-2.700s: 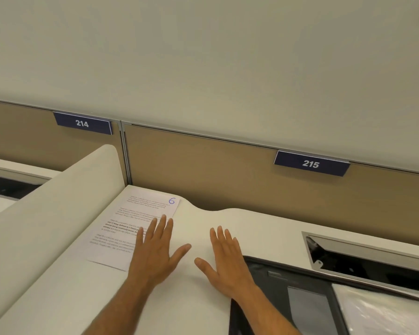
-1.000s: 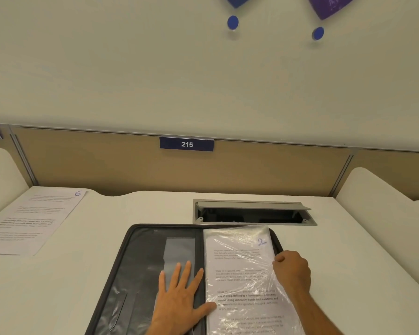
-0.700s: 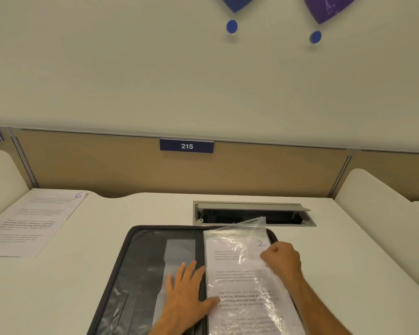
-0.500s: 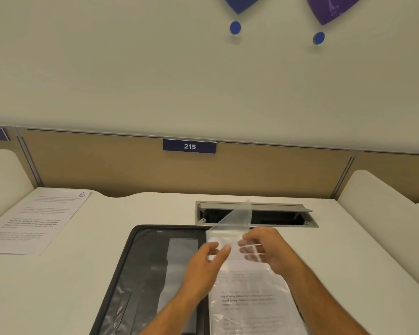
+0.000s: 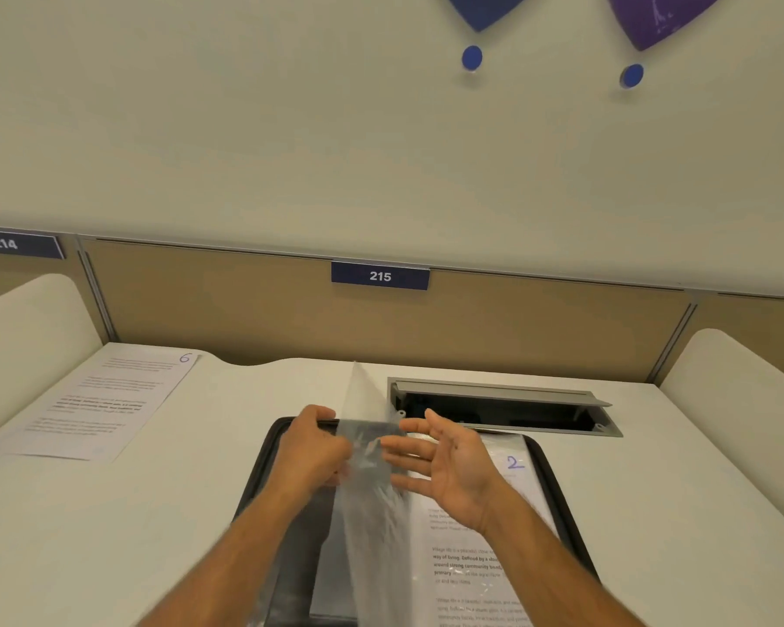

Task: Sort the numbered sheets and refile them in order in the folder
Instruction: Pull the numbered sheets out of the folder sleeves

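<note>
Clear sleeve [image 5: 372, 468] stands upright between hands, blocks straight path from left hand [image 5: 311, 452] to right hand [image 5: 444, 468]. Open folder [image 5: 566, 500] lies under both hands. Just beyond right hand: open cable hatch [image 5: 503, 407] sunk in table [image 5: 191, 504], raised lid at far edge. Bare table left of left hand up to sheet 6 [image 5: 105, 400]; bare table right of right hand up to white side divider [image 5: 738, 391]. Back panel [image 5: 517, 328] closes off far side.

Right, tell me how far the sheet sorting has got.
Early. Done: sheet 6 lies out on the desk. In hand: the left hand grips a clear sleeve, standing on edge; the right hand is open beside it. Left: sheet 2 remains in the folder; other sheets unseen.
</note>
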The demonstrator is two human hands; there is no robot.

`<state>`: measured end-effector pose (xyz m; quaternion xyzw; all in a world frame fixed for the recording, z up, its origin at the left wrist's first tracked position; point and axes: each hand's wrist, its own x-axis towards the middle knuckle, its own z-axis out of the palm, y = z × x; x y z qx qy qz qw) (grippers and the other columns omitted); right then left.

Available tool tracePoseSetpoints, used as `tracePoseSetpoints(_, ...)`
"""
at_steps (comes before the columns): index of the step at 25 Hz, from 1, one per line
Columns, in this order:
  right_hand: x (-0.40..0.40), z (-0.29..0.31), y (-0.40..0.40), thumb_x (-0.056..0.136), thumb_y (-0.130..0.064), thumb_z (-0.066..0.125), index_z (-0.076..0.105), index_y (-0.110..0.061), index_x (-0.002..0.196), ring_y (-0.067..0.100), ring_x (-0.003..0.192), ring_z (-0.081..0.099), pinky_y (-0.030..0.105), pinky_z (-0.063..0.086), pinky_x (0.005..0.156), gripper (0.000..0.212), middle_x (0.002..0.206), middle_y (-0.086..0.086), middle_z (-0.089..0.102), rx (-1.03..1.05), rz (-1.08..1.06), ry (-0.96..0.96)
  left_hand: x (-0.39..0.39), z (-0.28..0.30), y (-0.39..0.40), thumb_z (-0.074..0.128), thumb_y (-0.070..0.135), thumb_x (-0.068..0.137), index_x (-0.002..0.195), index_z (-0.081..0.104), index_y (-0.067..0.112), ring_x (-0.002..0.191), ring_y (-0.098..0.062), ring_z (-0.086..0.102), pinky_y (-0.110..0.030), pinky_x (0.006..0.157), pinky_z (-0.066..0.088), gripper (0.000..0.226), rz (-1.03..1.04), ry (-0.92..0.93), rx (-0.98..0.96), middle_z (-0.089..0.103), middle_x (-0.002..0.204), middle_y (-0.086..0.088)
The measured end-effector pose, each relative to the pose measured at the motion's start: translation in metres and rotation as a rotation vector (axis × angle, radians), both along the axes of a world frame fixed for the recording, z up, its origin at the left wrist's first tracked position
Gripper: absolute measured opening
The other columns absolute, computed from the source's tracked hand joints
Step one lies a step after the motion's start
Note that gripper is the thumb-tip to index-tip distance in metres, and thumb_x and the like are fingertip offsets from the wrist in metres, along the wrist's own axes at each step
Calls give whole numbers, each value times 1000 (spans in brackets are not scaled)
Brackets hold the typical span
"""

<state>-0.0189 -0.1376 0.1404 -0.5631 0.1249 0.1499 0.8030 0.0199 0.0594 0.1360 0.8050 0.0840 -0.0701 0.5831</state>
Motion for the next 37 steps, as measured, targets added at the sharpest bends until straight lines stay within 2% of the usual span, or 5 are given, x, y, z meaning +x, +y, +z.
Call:
tracePoseSetpoints(5,3,-40,-34,95,-21,66,70,-16,99,19,95,68,38,59,88,8,105,6,73,-646,-245,-24,12,-34,46,68,-3,78,128,51,14,70,-22,72,-29,53,56,55,58,54,177,68,93,-8)
tracePoseSetpoints(11,4,-81,-100,94,-30,67,64,-15,124,13,98,63,24,48,88,34,114,1,69,-1229,-125,58,23,-88,73,61,12,87,136,49,15,78,-23,67,-35,69,55,51,75,22,465,69,105,-10)
tracePoseSetpoints(23,58,-89,-115,97,-35,63,56,-24,132,16,120,60,30,46,105,38,136,-2,60,-1468,30,-3,26,-107,-6,57,40,87,141,47,23,127,-25,50,-43,106,42,58,-232,-369,793,55,140,-1)
tracePoseSetpoints(30,102,-102,-107,103,-37,51,38,-26,150,21,146,33,38,26,121,50,158,-2,36,-1651,231,-154,24,-131,-98,13,90,79,159,-4,29,151,-17,-17,-50,120,-17,102,-573,-346,967,-16,164,6)
tracePoseSetpoints(37,119,-101,-113,98,-32,61,67,-25,120,15,109,62,30,45,108,23,123,-3,67,-1788,235,-217,27,-170,-100,35,88,82,136,62,25,129,-29,56,-58,104,23,87,-622,-390,982,57,142,-8)
